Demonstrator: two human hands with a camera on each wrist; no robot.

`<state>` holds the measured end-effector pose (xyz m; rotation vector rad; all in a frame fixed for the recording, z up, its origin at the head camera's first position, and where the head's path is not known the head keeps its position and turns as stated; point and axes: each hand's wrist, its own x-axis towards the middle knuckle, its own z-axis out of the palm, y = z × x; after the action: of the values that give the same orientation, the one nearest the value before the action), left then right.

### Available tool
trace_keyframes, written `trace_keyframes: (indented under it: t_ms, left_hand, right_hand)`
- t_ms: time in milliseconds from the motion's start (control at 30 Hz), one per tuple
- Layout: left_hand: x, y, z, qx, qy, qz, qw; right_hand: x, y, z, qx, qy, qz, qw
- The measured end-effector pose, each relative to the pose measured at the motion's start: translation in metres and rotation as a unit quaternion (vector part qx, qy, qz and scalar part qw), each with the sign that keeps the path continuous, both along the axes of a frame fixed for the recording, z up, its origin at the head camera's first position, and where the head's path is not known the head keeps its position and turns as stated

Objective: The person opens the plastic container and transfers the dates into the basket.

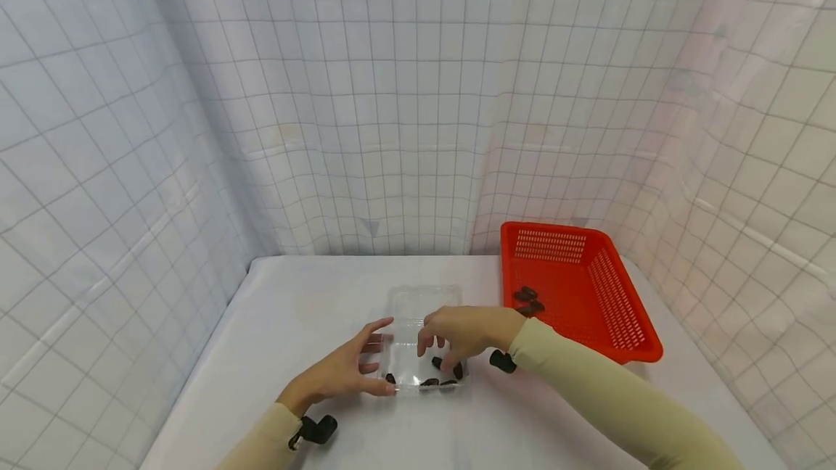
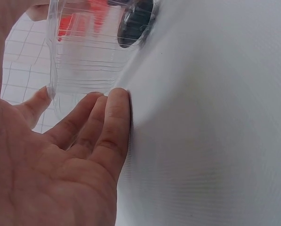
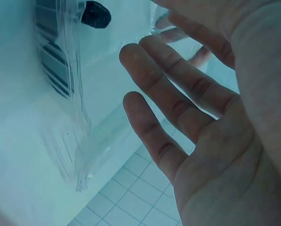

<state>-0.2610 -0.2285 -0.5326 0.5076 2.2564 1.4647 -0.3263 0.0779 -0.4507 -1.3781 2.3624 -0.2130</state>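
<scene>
A clear plastic box (image 1: 406,363) lies in front of me with its lid (image 1: 424,302) folded back. Several small dark oval pieces (image 1: 429,383) are inside, mostly along the near and right sides; a shiny black one (image 2: 135,23) shows through the wall in the left wrist view. My left hand (image 1: 342,368) rests at the box's left side, fingers spread and fingertips at its edge. Over the box's right part hangs my right hand (image 1: 470,328), its thumb close above a dark piece. Three loosely bent fingers (image 3: 154,77) hold nothing in the right wrist view.
A red plastic basket (image 1: 643,310) with slotted walls stands to the right, behind my right forearm. Several dark pieces (image 1: 527,299) lie at its left side. White cloth (image 1: 313,296) covers the table, and grid-patterned sheets (image 1: 405,107) hang around it.
</scene>
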Motion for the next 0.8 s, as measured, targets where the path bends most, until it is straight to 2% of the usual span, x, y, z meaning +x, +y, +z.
trace_keyframes:
  t_ms: [300,633,800]
  left_hand:
    - [-0.002,-0.001,-0.002,-0.001,0.01,-0.007,0.9999]
    - [-0.002,-0.001,-0.002,-0.003,0.009,-0.007,0.9999]
    - [-0.001,-0.001,-0.003,0.001,0.01,-0.006,0.9999]
  right_hand:
    - [0.003,-0.016,-0.013,0.039,0.027,0.03,0.9984]
    - [-0.001,-0.027,-0.027,0.054,0.013,0.052,0.9971]
    - [-0.004,-0.033,-0.031,0.045,-0.017,0.059,0.9971]
